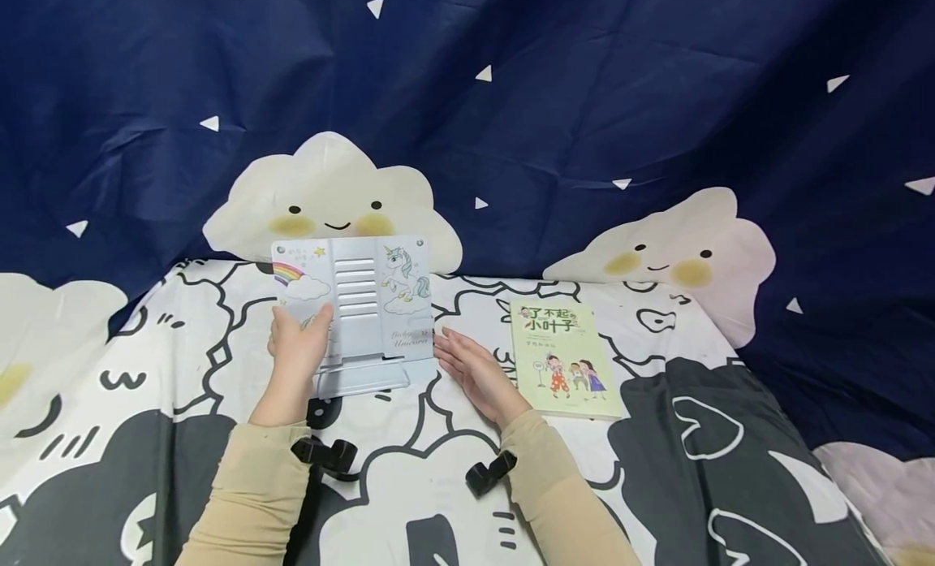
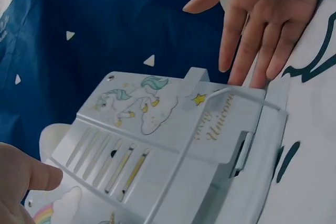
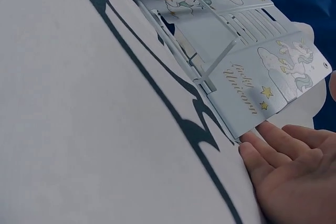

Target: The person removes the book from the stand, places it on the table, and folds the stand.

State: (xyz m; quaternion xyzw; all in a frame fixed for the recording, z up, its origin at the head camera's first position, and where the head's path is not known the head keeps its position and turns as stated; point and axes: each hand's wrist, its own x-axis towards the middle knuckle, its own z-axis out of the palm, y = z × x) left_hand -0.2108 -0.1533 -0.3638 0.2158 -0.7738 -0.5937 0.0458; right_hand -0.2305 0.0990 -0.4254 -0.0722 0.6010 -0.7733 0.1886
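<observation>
A white metal book stand (image 1: 358,294) with a unicorn, a rainbow and slots down its middle stands tilted back on the patterned cloth. My left hand (image 1: 298,341) grips its left side, the thumb (image 2: 46,176) lying over the front face. At the lower right edge is my right hand (image 1: 478,369), palm turned up and fingers (image 3: 278,139) straight, their tips right at the panel's edge. A wire bar (image 2: 181,156) and a ledge (image 1: 363,378) sit along the stand's bottom front.
A pale green book (image 1: 562,359) with cartoon figures lies flat to the right of my right hand. The black-and-white cloth (image 1: 409,501) covers the surface. Behind it hangs a dark blue curtain (image 1: 526,127) printed with clouds and triangles.
</observation>
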